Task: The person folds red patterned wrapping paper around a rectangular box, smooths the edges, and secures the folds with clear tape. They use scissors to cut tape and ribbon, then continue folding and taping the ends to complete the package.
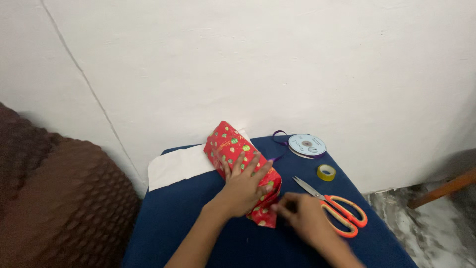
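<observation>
So the left hand (245, 186) is lying flat with fingers spread on top of a long parcel (233, 151) wrapped in red paper with green and gold spots, pressing it down on the blue table (188, 218). The parcel sits about mid-table, running from far left to near right. The right hand (305, 218) is at the parcel's near end, fingertips pinched together on the loose paper flap there, though it's a bit blurry.

Just right of that hand are orange-handled scissors (337, 206), lying shut. Farther back there's a small yellow tape roll (326, 172) and a spool of purple ribbon (307, 145) with a loose loop trailing off it. White paper (176, 167) lies under the parcel's far end, sticking out left.
</observation>
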